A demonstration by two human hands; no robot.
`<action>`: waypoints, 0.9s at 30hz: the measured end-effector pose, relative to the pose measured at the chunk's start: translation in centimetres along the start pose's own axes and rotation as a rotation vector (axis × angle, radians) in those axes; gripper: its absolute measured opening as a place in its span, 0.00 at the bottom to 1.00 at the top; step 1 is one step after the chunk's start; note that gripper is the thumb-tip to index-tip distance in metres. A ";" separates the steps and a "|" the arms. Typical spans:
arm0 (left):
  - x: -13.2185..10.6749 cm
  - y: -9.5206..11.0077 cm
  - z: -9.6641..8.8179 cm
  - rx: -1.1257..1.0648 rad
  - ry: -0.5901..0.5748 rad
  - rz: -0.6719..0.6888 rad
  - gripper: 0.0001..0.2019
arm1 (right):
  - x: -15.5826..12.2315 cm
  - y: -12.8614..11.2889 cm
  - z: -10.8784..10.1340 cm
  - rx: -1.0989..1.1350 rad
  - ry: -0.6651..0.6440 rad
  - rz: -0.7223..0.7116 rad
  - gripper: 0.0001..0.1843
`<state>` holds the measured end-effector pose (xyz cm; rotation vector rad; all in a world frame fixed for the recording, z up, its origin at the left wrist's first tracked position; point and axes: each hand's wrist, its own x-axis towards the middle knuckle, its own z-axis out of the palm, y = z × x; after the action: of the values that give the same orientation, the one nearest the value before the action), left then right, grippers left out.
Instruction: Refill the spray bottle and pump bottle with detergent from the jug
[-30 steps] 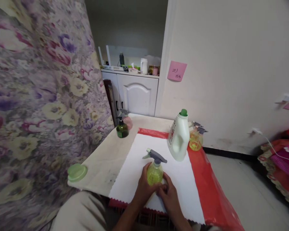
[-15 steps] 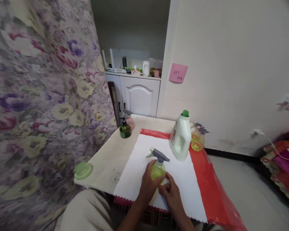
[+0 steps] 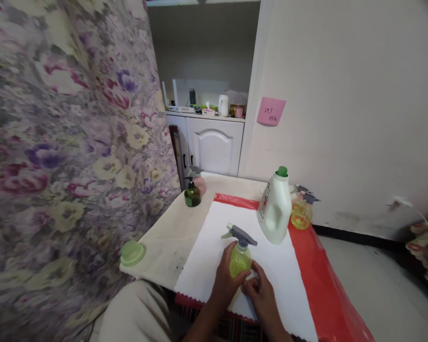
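A small spray bottle [image 3: 240,260] with yellow-green liquid and a grey trigger head stands over the white sheet [image 3: 199,256]. My left hand [image 3: 225,275] is closed around its left side, thumb across the front. At the lower right of the bottle, my right hand [image 3: 262,289] has its fingers curled against the base, thumb and forefinger drawn together. Whether the bottle's base rests on the sheet is hidden by my hands. Behind it to the right is a large pale green detergent jug [image 3: 275,211] with a green cap [image 3: 282,171].
More spray bottles, one with yellow liquid [image 3: 301,213], stand at the back right. A dark green pump bottle [image 3: 192,194] and a pink bottle [image 3: 200,185] are at the back left. A light green lid [image 3: 132,253] lies by the left edge. Red cloth [image 3: 314,270] borders the sheet.
The whole view has shifted slightly, so everything sits a little further right and lower. Both hands keep about the same hold on the spray bottle.
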<state>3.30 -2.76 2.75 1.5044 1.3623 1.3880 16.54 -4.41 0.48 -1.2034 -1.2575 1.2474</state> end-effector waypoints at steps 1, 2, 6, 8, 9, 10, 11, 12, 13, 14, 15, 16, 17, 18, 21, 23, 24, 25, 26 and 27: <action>0.0 -0.1 0.1 -0.004 -0.001 0.000 0.37 | 0.0 0.0 0.0 0.000 0.005 -0.008 0.33; 0.1 -0.2 0.1 -0.008 -0.002 0.000 0.37 | 0.1 0.1 -0.1 -0.004 0.011 -0.013 0.32; 0.2 -0.5 0.1 -0.020 -0.014 0.003 0.37 | 0.3 0.1 0.0 -0.031 0.010 -0.015 0.32; 0.4 -0.7 0.0 -0.011 -0.018 0.005 0.38 | 0.5 0.1 0.2 -0.030 0.006 -0.004 0.33; 0.5 -0.9 0.0 0.004 -0.015 0.004 0.38 | 0.6 0.1 0.3 -0.021 0.005 -0.001 0.33; 0.6 -1.0 -0.1 0.021 -0.016 0.000 0.38 | 0.7 0.1 0.4 -0.009 0.008 -0.001 0.33; 0.7 -1.2 -0.1 0.036 -0.017 -0.007 0.38 | 0.8 0.1 0.5 0.001 0.012 -0.003 0.33; 0.8 -1.4 -0.2 0.047 -0.021 -0.017 0.38 | 0.9 0.2 0.6 0.006 0.017 -0.007 0.32; 0.9 -1.5 -0.2 0.049 -0.025 -0.030 0.38 | 0.9 0.2 0.6 0.004 0.023 -0.011 0.32; 1.0 -1.7 -0.2 0.044 -0.033 -0.045 0.39 | 1.0 0.2 0.6 -0.006 0.031 -0.017 0.31; 1.1 -1.8 -0.3 0.034 -0.043 -0.058 0.39 | 1.0 0.2 0.6 -0.019 0.039 -0.024 0.30; 1.1 -1.9 -0.3 0.021 -0.054 -0.067 0.40 | 1.0 0.1 0.6 -0.032 0.048 -0.030 0.29; 1.2 -1.9 -0.3 0.007 -0.067 -0.074 0.40 | 0.9 -0.1 0.6 -0.043 0.055 -0.037 0.29; 1.2 -1.9 -0.4 -0.005 -0.075 -0.076 0.40 | 0.9 -0.3 0.6 -0.051 0.061 -0.043 0.29; 1.1 -1.8 -0.4 -0.034 -0.076 -0.063 0.40 | 0.7 -1.0 0.6 -0.065 0.081 -0.058 0.27; 0.9 -1.6 -0.4 -0.049 -0.073 -0.043 0.40 | 0.6 -1.5 0.7 -0.081 0.104 -0.087 0.26; 0.8 -1.5 -0.4 -0.056 -0.072 -0.033 0.39 | 0.5 -1.6 0.7 -0.096 0.114 -0.104 0.26; 0.8 -1.4 -0.4 -0.063 -0.074 -0.026 0.39 | 0.4 -1.7 0.8 -0.117 0.128 -0.121 0.26; 0.7 -1.4 -0.5 -0.070 -0.075 -0.022 0.38 | 0.4 -1.6 0.9 -0.145 0.140 -0.140 0.26; 0.7 -1.4 -0.5 -0.078 -0.077 -0.022 0.38 | 0.4 -1.4 1.1 -0.178 0.159 -0.162 0.26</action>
<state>2.43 -1.90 1.72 1.4721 1.2604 1.3404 15.42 -4.09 1.90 -1.2732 -1.3401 0.9196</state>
